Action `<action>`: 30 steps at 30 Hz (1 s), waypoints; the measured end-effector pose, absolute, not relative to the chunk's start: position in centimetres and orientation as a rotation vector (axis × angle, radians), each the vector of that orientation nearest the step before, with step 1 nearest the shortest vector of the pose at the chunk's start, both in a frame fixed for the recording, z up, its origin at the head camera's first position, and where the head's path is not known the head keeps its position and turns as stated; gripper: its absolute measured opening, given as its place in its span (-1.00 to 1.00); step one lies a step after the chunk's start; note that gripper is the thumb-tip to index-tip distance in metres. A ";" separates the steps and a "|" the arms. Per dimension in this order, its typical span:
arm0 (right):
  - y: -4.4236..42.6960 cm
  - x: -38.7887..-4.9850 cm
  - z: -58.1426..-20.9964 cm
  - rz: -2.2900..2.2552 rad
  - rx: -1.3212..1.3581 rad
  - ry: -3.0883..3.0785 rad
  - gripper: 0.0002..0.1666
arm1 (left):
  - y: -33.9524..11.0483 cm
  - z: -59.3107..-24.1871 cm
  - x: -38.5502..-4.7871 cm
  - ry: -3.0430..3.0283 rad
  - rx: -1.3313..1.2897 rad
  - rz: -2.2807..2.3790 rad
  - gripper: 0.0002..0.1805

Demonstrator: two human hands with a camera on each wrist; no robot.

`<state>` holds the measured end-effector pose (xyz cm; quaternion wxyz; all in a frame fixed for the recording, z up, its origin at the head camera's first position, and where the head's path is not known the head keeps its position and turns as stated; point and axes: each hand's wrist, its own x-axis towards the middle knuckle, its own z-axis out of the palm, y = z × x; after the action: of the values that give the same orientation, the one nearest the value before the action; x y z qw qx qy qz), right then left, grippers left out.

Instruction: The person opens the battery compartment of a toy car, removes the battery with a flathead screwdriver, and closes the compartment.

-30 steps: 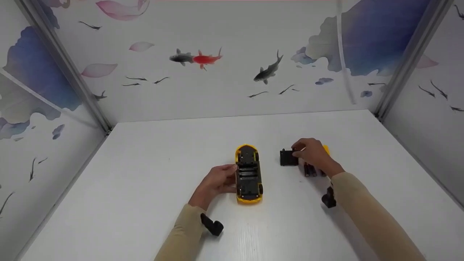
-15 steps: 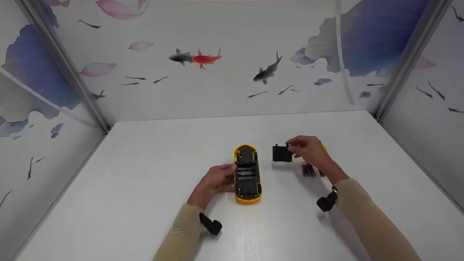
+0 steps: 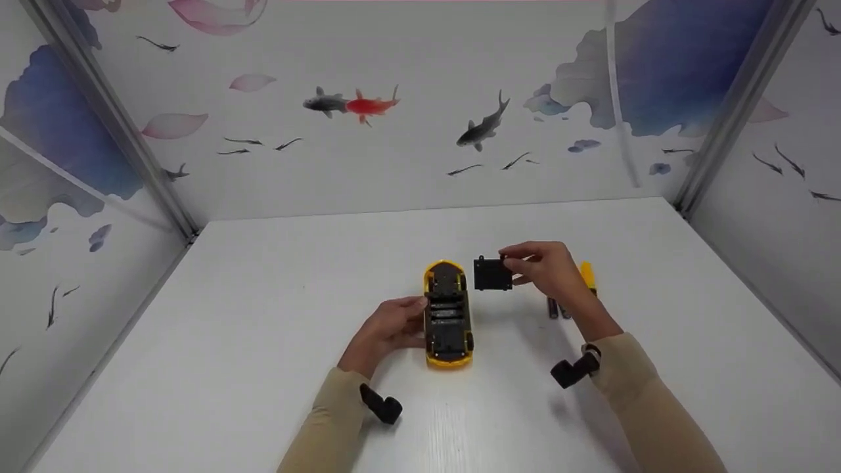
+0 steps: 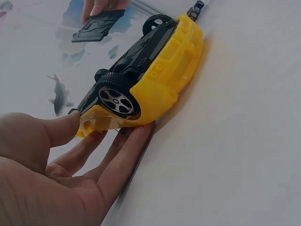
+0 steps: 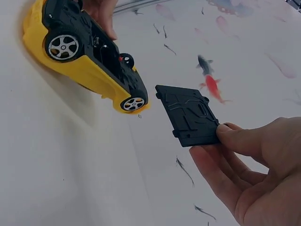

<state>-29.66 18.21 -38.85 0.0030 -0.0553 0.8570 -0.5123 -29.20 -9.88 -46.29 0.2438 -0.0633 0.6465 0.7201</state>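
A yellow toy car (image 3: 449, 338) lies upside down on the white table, its black underside up and an uncovered battery compartment (image 3: 447, 309) in its middle. My left hand (image 3: 389, 327) grips the car's left side, thumb at the edge of the underside and fingers against the body. Between thumb and fingers, my right hand (image 3: 546, 268) pinches a flat black battery cover (image 3: 491, 274) by one edge. That cover is held in the air just right of the car's far end, apart from it. Small tabs stick out along its edges in the right wrist view.
Right of the car, partly behind the right forearm, lie batteries (image 3: 552, 308) and a yellow object (image 3: 587, 276) whose kind I cannot tell. Printed panels (image 3: 407, 164) wall the table (image 3: 263, 295) at the back and both sides.
My right hand has carried the battery cover leftward and up from beside the batteries, closer to the car. The left hand and the car have stayed in place.
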 end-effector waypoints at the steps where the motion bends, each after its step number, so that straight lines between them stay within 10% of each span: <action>1: 18.0 -29.6 -38.7 -1.617 -0.165 2.677 -0.64 | -9.9 -46.3 -29.2 1.761 -0.173 1.970 -0.50; 30: 12.8 -28.7 -40.1 -1.636 -0.270 2.580 -0.69 | -10.2 -46.2 -29.1 1.754 -0.155 1.958 -0.49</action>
<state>-28.68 12.77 -40.12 0.0373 -0.0880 0.8406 -0.5331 -29.06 -10.17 -46.19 0.2514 -0.0569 0.6446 0.7198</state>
